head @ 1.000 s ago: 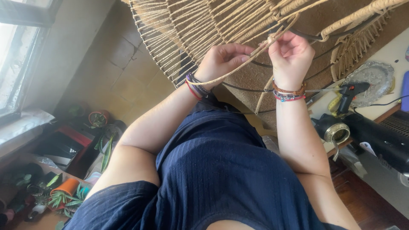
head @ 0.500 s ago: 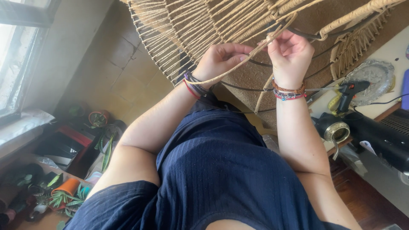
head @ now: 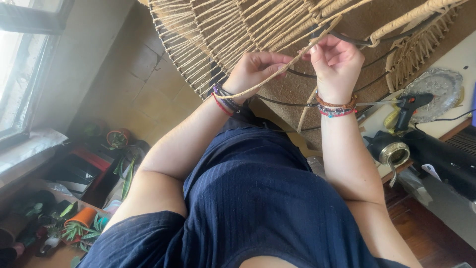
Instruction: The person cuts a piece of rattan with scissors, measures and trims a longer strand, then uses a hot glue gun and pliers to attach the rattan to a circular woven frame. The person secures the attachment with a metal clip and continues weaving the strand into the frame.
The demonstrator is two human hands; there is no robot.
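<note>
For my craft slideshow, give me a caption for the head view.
Left hand and right hand pull a jute cord across a woven wire frame, glue gun nearby.

Above the grip, the woven cord frame [head: 233,30] blocks passage; right of it, a glue gun [head: 409,106] crowds the tabletop [head: 458,64].

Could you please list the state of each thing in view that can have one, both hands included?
Left hand: closed on the jute cord, pulling it taut.
Right hand: fingers pinching the same cord at the dark wire frame.
Woven shade: partly wrapped, bare wire showing.
Glue gun: lying on the table, untouched.
Tape roll: resting at the table edge.
Orange pot: tipped over on the floor.
</note>
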